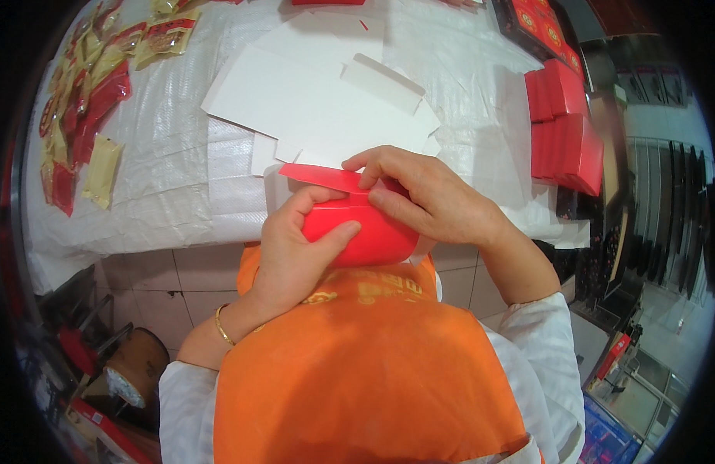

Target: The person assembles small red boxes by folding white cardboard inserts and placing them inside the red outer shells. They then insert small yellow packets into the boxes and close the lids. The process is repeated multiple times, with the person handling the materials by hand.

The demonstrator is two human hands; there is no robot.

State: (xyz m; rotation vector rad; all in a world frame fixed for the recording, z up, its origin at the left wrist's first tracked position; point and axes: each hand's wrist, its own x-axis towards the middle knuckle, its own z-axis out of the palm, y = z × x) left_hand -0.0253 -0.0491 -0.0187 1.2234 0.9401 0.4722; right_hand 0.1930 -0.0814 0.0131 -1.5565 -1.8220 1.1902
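A red cardboard box [361, 238] is held between my two hands, close against my orange apron at the table's near edge. One of its flaps stands raised on the far side. My left hand [299, 240] grips the box from the left, thumb on the near panel and fingers at the opening. With fingers and thumb closed on the raised flap and the box's edge, my right hand [419, 193] holds the upper right part. Just beyond the box lie flat white cardboard blanks [319, 89], overlapping one another.
Small gold and red packets [102, 166] lie along the table's left side. Red boxes [566, 151] are stacked at the right edge, with patterned dark red boxes [539, 27] behind them. White woven sheeting [160, 116] covers the table. A brown drum-shaped object [137, 359] stands on the floor at left.
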